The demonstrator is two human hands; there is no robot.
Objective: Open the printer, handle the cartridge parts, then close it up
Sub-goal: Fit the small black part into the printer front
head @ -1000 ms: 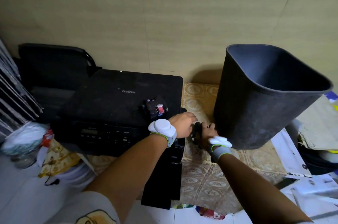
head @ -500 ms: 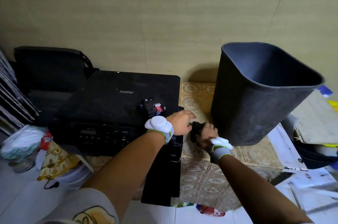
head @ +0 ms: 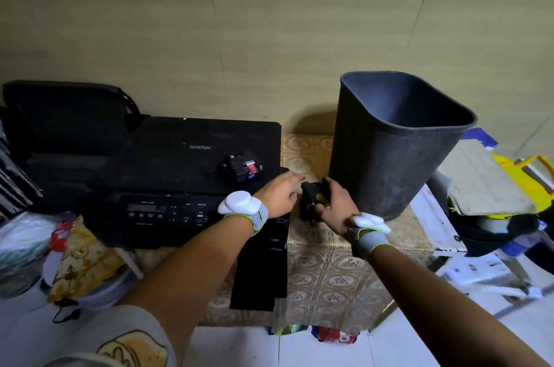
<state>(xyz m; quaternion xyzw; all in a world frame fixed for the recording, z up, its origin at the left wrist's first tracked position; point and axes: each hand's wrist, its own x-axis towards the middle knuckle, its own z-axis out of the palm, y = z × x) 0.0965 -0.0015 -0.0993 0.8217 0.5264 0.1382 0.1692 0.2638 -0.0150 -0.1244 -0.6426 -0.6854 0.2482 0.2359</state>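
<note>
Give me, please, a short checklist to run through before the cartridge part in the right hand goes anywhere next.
1. Right hand grips the black cartridge part: ok.
2. Left hand free to help, fingers open beside the part: ok.
3. Other cartridge rests steadily on the printer lid: ok.
4. Printer's side compartment open and clear: cannot tell, hidden behind the left hand.
5. Bin stands close on the right: ok.

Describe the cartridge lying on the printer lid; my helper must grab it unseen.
Find the black Brother printer. On its flat lid, near the right front corner, lies a small black cartridge. Its red and blue label sets it apart from the black part in the right hand.
</note>
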